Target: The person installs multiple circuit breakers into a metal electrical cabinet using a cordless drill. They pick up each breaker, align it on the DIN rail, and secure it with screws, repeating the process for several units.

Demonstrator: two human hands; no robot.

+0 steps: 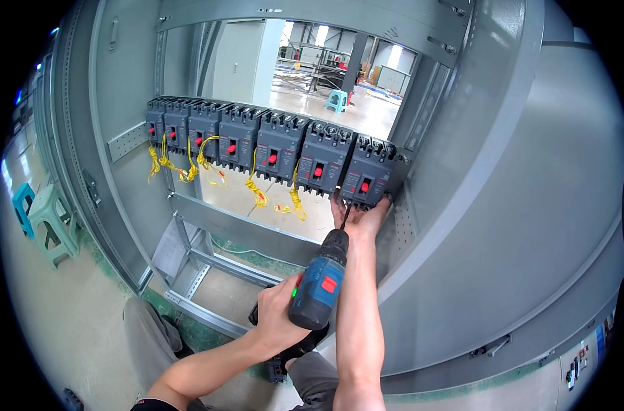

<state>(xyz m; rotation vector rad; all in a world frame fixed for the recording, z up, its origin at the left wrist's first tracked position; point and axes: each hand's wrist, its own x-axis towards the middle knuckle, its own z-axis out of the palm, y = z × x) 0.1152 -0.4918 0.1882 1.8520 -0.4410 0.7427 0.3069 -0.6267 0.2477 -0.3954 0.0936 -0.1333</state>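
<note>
My left hand (282,314) is closed around the grip of a blue and black cordless drill (320,281). The drill's long thin bit (345,218) points up at the lower edge of the rightmost circuit breaker (371,175), a dark grey block with a red toggle. Whether the tip sits on a screw is too small to tell. My right hand (361,220) grips that breaker from below, its fingers spread to both lower corners and partly hidden behind it. Several similar breakers (279,148) stand in a row to the left, some with coiled yellow wires (257,192) hanging down.
A grey metal cabinet frame surrounds the row, with a crossbar (243,226) below and a large side panel (504,205) at right. Green and blue plastic stools (55,222) stand at left on the floor. Another blue stool (337,101) shows through the frame opening.
</note>
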